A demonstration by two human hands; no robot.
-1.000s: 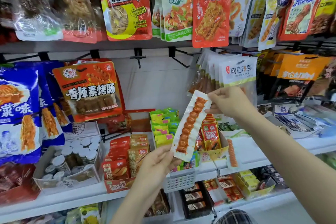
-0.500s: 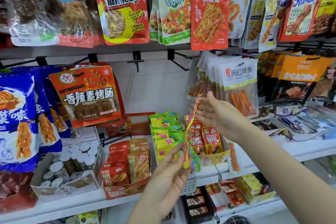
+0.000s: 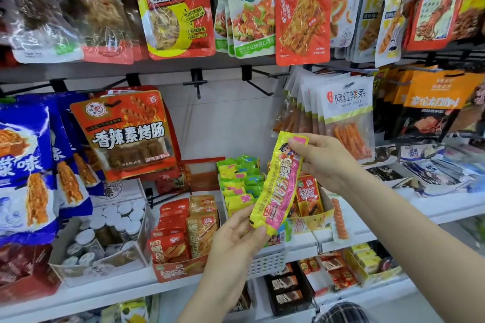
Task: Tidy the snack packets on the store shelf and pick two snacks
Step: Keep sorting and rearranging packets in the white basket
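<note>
I hold one long, narrow snack packet [image 3: 279,186] slanted in front of the shelf, its yellow and pink printed face towards me. My left hand [image 3: 236,231] pinches its lower end between thumb and fingers. Up at the top end, my right hand [image 3: 319,160] pinches the pink corner. Just behind the packet stand a white basket [image 3: 267,259] of matching green and yellow packets [image 3: 238,181] and a yellow box of small red packets [image 3: 308,195].
Hanging bags fill the pegs above: an orange sausage bag [image 3: 128,134], blue bags [image 3: 23,165], white spicy-strip bags [image 3: 346,113]. Two bare hooks [image 3: 258,84] jut out at centre. The white shelf [image 3: 78,294] carries a box of jars [image 3: 105,231] and a red box [image 3: 181,233].
The packet was turned over: a second ago its clear white back with the orange sausage showed, then it was edge-on, and now its yellow and pink front faces me. Both hands keep their ends.
</note>
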